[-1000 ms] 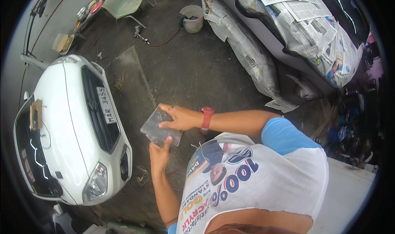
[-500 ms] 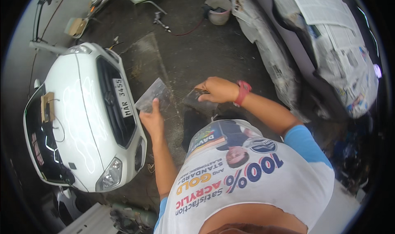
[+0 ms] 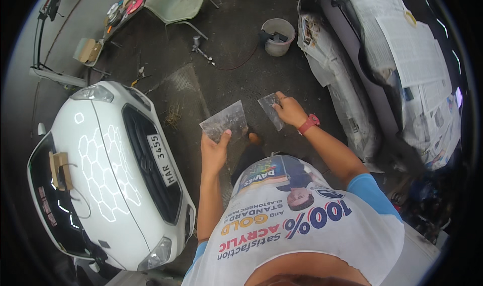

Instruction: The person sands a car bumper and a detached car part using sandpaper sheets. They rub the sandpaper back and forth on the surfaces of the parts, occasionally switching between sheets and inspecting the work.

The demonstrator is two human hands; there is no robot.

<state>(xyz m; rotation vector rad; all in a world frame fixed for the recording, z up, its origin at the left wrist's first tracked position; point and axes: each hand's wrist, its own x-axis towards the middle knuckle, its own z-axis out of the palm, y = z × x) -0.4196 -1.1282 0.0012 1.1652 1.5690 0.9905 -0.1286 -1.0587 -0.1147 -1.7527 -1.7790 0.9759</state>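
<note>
I've got the white car (image 3: 113,195) filling the far left, a cardboard piece (image 3: 60,171) sitting up near its windscreen, and here's the pale green chair (image 3: 176,6) at the top, with a spray gun (image 3: 196,45) on the floor just beyond it. Coming right, the left hand (image 3: 213,152) is pinching the larger grey sheet (image 3: 225,120) by its lower edge: thumb flat on the near face, other fingers mostly hidden behind, the sheet reaching up and away past the thumb tip. A gap of floor, then the smaller grey sheet (image 3: 270,114), tilted, caught near its upper right side by the thumb and fingers of the right hand (image 3: 293,113), most of it hanging out to the left of them. Both look thin and partly see-through, though from up here I can't settle what they're made of. As for progress, I judge the picking-up done: two sheets gripped, held well apart, neither set down; how much is left, I can't read. Beyond the right hand stands the bucket (image 3: 277,48), and on the far right, newspaper (image 3: 415,54) drapes dark bodywork (image 3: 348,37).
</note>
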